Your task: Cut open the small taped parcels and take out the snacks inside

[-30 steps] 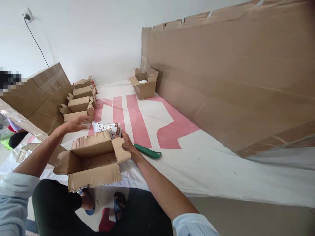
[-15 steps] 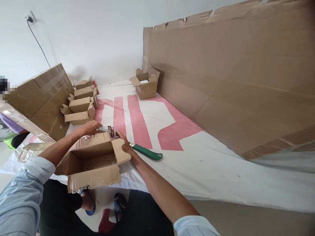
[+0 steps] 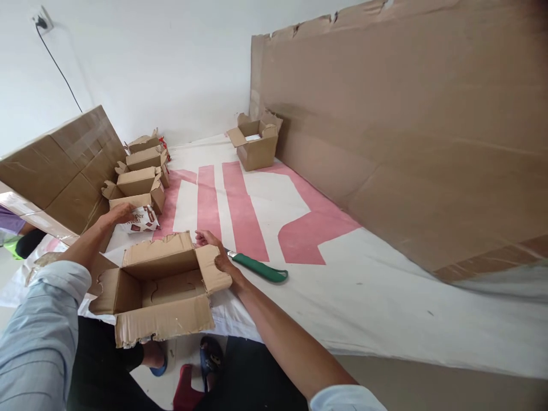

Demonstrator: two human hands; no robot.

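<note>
An open cardboard box [image 3: 160,285] with torn flaps stands at the near edge of a table covered with a white and pink sheet [image 3: 299,257]. My right hand [image 3: 216,254] rests on the box's right flap, fingers loosely curled over its edge. My left hand [image 3: 116,214] is closed on a white and brown printed packet [image 3: 140,220], held beyond the box near a row of small boxes. A green-handled knife [image 3: 259,268] lies just right of my right hand.
Several small open cardboard boxes [image 3: 139,180] line the left side beside a large taped carton [image 3: 60,168]. Another open box [image 3: 256,140] sits at the far end. A tall cardboard sheet [image 3: 406,125] leans along the right. A person's clothing shows at the far left.
My left hand has carried the printed packet leftward, away from the box's far flap toward the row of small boxes. My right hand has let go of the packet and stays on the right flap.
</note>
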